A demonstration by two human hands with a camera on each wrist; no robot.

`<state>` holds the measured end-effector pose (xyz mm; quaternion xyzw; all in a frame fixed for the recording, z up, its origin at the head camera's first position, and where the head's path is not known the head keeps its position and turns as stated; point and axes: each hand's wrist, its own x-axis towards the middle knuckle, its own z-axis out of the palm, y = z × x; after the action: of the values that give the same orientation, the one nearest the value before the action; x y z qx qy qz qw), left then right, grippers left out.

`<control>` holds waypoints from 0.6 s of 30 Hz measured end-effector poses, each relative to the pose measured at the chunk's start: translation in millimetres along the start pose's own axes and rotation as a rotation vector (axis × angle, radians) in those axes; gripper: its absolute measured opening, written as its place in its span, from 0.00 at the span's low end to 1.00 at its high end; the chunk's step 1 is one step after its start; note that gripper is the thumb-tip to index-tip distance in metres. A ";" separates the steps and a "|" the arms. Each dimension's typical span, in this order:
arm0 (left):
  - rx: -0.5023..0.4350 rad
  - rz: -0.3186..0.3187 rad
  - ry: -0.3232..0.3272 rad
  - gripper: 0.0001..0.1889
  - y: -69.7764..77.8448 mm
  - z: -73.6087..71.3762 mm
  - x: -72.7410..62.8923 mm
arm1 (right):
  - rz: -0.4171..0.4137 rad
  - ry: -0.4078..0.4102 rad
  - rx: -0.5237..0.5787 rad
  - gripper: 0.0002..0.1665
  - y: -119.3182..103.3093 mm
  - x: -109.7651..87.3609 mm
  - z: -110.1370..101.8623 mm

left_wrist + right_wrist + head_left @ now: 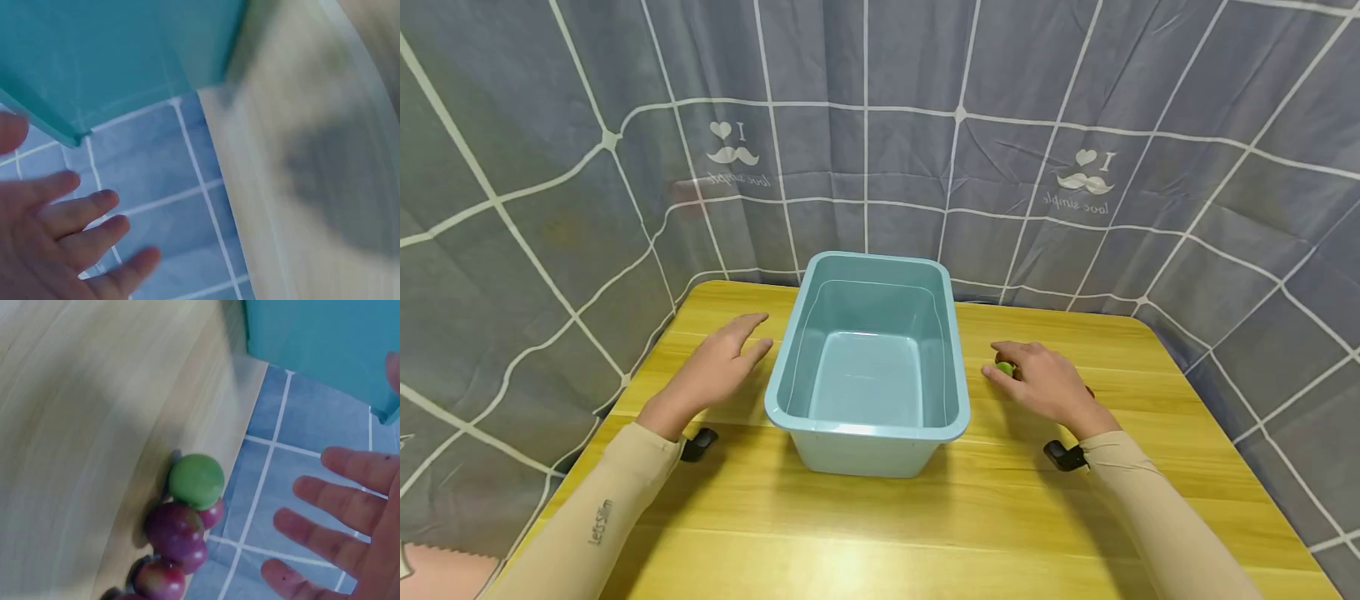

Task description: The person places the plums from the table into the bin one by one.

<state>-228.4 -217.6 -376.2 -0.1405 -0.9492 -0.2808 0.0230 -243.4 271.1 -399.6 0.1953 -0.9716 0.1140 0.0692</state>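
Observation:
A light blue plastic tub (867, 454) stands on the wooden table, its inside bare. To its left is my left hand (711, 371), fingers extended toward the tub wall and apart from it, holding nothing. My right hand (1048, 383) hovers on the other side, over some small fruit. In the right wrist view its fingers (337, 500) are spread and hold nothing. Beside them a round green fruit (196, 480) lies against several dark red, plum-like fruits (174, 529). From the head view the right hand hides most of this cluster.
The yellow wood-grain table (850, 533) has rounded back corners. A grey-blue curtain (910, 158) with white grid lines hangs behind and along both sides. Black wrist mounts (699, 444) stick out below the hands. Something pink (452, 571) shows at the lower left.

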 end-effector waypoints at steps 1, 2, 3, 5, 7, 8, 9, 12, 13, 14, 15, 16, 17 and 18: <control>-0.040 -0.006 0.025 0.36 2.6 -2.0 1.6 | 0.004 0.007 0.016 0.39 -0.7 0.5 -0.2; -0.080 -0.014 0.050 0.35 5.6 -4.0 3.2 | 0.010 0.013 0.027 0.37 -1.1 0.8 -0.1; -0.113 -0.022 0.071 0.35 8.8 -5.9 5.0 | 0.012 0.021 0.033 0.35 -1.6 1.1 0.1; -0.162 -0.033 0.098 0.35 18.1 -10.3 7.9 | 0.011 0.036 0.038 0.31 -1.3 1.4 0.9; -0.184 -0.032 0.103 0.35 27.2 -13.8 11.7 | 0.007 0.047 0.040 0.27 -0.6 1.2 2.6; -0.184 -0.029 0.097 0.35 31.8 -15.1 13.6 | 0.006 0.049 0.039 0.26 -0.4 0.9 3.8; -0.180 -0.024 0.089 0.35 35.9 -16.2 15.7 | 0.005 0.047 0.042 0.26 -0.1 0.6 5.1; -0.158 -0.007 0.066 0.34 45.0 -16.9 23.1 | 0.009 0.040 0.053 0.24 -0.4 -0.3 8.7; -0.147 0.001 0.059 0.34 46.8 -16.7 25.6 | 0.013 0.036 0.056 0.24 -1.1 -0.4 9.4; -0.136 0.005 0.055 0.34 48.5 -16.5 27.8 | 0.015 0.036 0.058 0.24 -1.9 -0.7 9.7; -0.126 0.010 0.053 0.34 49.6 -16.2 29.9 | 0.016 0.037 0.059 0.24 -2.5 -0.8 10.0; -0.119 0.012 0.049 0.34 50.6 -16.1 31.6 | 0.017 0.038 0.059 0.24 -3.2 -0.8 10.2; -0.113 0.016 0.048 0.34 51.2 -15.9 33.3 | 0.019 0.038 0.056 0.24 -4.1 -0.8 10.2; -0.106 0.022 0.047 0.34 51.4 -15.8 34.8 | 0.019 0.038 0.053 0.24 -4.9 -0.9 10.2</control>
<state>-248.0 -176.0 -331.6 -0.1453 -0.9305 -0.3337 0.0408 -241.5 264.6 -408.6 0.1855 -0.9686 0.1441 0.0810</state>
